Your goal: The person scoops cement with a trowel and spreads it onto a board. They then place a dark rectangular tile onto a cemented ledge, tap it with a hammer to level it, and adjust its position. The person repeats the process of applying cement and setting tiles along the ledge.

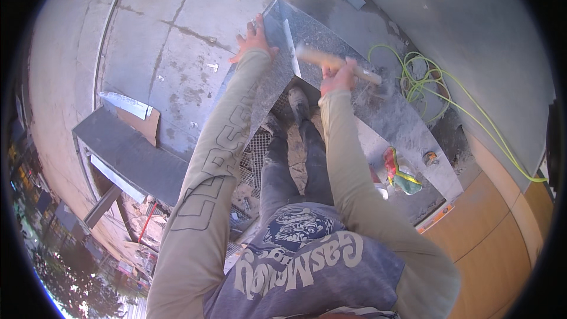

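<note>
- Printed shirt (313,260), below the fingers.
- Left hand (255,42) — fingers apart on grey panel (331,36).
- Right hand (338,78) — fingers clamped round pale tool (316,58), over panel.
- Corner (276,9) by left fingers seems formed; work likely unfinished.

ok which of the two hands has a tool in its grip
The right hand, closed around a tan tool that is partly blurred. The left hand instead lies spread against the grey slab, with no tool in its grip.

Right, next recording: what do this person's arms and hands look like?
The left hand and right hand are bare, without gloves. Both arms wear long khaki sleeves. The left sleeve carries large dark-outlined lettering along its length; the right sleeve shows no marking.
</note>
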`<state>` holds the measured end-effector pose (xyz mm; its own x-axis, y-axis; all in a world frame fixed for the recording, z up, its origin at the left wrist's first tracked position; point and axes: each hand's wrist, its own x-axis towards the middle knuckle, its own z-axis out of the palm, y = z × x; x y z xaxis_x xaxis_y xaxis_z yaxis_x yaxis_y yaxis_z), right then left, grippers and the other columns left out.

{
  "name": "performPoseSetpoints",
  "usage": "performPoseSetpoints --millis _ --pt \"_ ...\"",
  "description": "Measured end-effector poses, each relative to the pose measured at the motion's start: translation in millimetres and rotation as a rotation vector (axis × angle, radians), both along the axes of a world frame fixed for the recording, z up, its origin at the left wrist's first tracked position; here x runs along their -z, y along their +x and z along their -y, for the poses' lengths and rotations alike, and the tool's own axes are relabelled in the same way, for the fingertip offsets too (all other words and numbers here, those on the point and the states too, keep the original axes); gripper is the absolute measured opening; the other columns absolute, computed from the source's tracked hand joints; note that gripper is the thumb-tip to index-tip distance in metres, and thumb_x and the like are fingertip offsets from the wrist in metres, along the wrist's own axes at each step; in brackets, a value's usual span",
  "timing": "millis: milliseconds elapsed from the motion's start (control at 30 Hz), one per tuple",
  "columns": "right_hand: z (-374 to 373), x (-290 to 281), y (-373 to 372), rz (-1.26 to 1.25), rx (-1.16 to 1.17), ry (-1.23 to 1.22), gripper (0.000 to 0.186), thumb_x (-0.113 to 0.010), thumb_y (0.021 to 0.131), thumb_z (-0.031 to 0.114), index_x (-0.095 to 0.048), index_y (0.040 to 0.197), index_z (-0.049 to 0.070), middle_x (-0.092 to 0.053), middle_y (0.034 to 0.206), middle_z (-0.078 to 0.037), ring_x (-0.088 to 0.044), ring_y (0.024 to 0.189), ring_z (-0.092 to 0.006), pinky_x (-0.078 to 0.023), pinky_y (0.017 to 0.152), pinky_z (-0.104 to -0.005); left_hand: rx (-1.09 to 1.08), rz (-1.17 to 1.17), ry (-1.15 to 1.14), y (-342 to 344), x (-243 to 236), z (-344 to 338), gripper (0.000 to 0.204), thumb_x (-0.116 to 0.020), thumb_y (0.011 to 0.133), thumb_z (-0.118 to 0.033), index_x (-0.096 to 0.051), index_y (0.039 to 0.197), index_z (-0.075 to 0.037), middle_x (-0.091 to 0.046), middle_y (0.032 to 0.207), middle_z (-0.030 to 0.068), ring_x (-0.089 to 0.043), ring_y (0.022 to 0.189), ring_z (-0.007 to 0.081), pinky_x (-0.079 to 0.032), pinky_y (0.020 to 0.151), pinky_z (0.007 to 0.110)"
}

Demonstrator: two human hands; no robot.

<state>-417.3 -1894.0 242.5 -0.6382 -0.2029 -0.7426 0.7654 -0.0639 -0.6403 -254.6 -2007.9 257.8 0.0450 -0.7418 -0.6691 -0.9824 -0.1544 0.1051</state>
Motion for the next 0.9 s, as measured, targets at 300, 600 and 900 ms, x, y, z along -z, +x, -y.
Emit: performPoseSetpoints --millis 300,600,900 --pt "-64 -26 -21 -1.010 -1.331 0.267 0.039 -0.061 0.094 0.025 -0.053 0.127 0.006 -0.070 0.093 -0.019 -0.068 0.068 -0.0349 -0.055 0.065 -0.0469 -0.045 -0.028 0.063 0 -4 5 0.105 -0.072 0.087 -0.044 0.005 0.158 -0.040 -0.003 0.167 -0.0083 -0.014 0.152 0.0346 -0.034 0.100 0.082" --pt "5 -28 13 -1.121 -1.694 0.397 0.040 -0.062 0.091 0.029 -0.052 0.125 0.009 -0.070 0.094 -0.025 -0.066 0.089 -0.0476 -0.052 0.077 -0.0558 -0.046 -0.077 0.031 4 16 3 0.105 -0.076 0.084 -0.040 -0.001 0.158 -0.041 -0.003 0.167 -0.0092 -0.010 0.153 0.0317 -0.034 0.098 0.084" --pt "22 -18 -17 -1.280 -1.755 0.424 0.042 -0.063 0.089 0.028 -0.051 0.125 0.010 -0.069 0.094 -0.026 -0.066 0.089 -0.0472 -0.052 0.077 -0.0553 -0.088 -0.082 0.031 2 5 4 0.109 -0.079 0.082 -0.037 0.000 0.158 -0.039 -0.009 0.167 -0.0065 -0.017 0.151 0.0361 -0.035 0.098 0.083"
